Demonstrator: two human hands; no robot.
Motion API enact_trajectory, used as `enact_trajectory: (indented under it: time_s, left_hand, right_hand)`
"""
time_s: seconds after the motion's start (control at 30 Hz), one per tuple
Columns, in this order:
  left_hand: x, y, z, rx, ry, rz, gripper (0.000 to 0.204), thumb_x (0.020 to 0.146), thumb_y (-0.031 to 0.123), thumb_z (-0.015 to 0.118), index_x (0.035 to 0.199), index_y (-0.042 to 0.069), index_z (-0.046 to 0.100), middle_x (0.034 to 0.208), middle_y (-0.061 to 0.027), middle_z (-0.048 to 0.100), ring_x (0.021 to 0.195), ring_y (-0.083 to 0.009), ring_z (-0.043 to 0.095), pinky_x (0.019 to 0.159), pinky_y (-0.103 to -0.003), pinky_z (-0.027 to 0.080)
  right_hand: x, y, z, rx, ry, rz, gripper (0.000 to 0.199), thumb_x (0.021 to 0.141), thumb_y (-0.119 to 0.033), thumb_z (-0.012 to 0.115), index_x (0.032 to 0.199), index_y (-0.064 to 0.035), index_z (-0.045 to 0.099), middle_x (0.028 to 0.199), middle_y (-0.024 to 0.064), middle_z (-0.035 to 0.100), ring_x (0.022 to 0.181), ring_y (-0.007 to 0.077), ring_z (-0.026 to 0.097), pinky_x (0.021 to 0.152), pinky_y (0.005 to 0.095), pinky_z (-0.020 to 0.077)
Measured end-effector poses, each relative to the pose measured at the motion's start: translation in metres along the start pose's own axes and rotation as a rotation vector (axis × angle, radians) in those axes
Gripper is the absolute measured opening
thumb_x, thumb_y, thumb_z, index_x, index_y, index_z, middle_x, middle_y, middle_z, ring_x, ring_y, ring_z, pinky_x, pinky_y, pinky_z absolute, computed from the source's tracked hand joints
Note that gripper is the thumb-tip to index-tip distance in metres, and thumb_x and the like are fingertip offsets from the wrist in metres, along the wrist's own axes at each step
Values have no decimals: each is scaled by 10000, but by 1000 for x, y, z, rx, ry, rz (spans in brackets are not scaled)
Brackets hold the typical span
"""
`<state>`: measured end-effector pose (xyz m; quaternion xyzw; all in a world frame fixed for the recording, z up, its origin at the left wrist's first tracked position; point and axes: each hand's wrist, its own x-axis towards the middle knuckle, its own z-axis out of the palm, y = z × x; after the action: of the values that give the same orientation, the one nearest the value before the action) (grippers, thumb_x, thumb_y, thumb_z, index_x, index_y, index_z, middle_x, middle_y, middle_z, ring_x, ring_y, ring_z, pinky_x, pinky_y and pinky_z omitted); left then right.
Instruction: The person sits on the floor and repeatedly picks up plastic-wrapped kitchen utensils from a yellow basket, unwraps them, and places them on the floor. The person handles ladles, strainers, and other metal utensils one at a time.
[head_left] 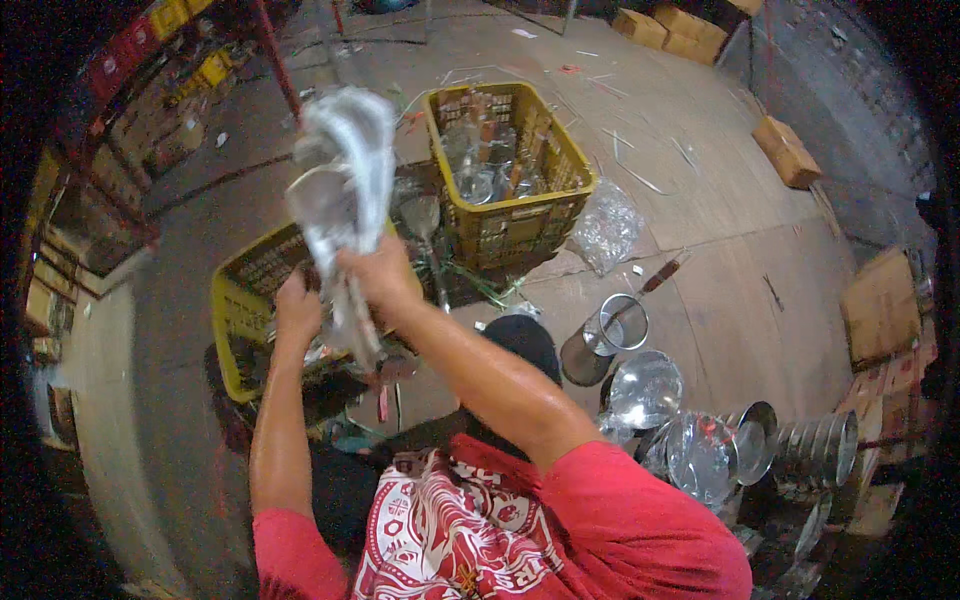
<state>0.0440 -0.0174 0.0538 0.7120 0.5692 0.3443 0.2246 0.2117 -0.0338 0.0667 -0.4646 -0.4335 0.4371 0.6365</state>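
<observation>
My right hand is closed round a bundle of shiny metal utensils. Their wide, rounded heads point up and away from me, the handles hang down, and motion smears them; they look like spatulas or ladles. Just left of the bundle, my left hand has its fingers curled; what they grip, if anything, I cannot make out. Both hands are above a yellow plastic basket, partly hidden by my arms. On the floor between the two baskets lies a broad metal spatula.
A second yellow basket holds metal and clear-wrapped items. Beside it lie clear plastic wrap and a metal cylinder with a handled tool in it. Round metal pans or lids are stacked at my right. Cardboard boxes stand farther right.
</observation>
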Motion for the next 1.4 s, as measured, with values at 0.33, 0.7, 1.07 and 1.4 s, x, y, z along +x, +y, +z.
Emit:
enact_trajectory:
  time_s: [0.33,0.7,1.07,1.4]
  left_hand:
    - [4,16,-22,-905,100,-437,230,965,220,631,1074,19,658,954,-51,675,820,-140,630,729,-311,498]
    - [2,14,-21,-1378,280,-375,271,929,179,541,1124,16,635,1052,-109,683,910,-255,679,854,-427,536]
    - [-4,-14,-8,-1639,111,-422,319,895,308,544,991,44,696,911,-87,710,813,-217,681,817,-391,554]
    - [2,19,-25,-951,627,-308,659,830,334,725,1344,0,483,1202,-165,648,1073,-260,620,959,-385,471]
  right_hand:
    - [-3,36,27,169,-275,217,350,757,-126,734,1064,23,656,911,105,711,801,186,670,747,339,545]
    - [-21,32,17,137,-502,457,348,856,-226,786,1092,-11,649,959,52,690,805,134,626,733,321,519]
    - [-31,15,12,-64,-775,543,400,878,-271,752,1158,-30,600,942,29,661,828,146,615,749,330,525]
    - [-32,-25,33,-172,-734,412,558,805,-227,698,1264,21,499,1040,115,638,897,227,624,796,352,512]
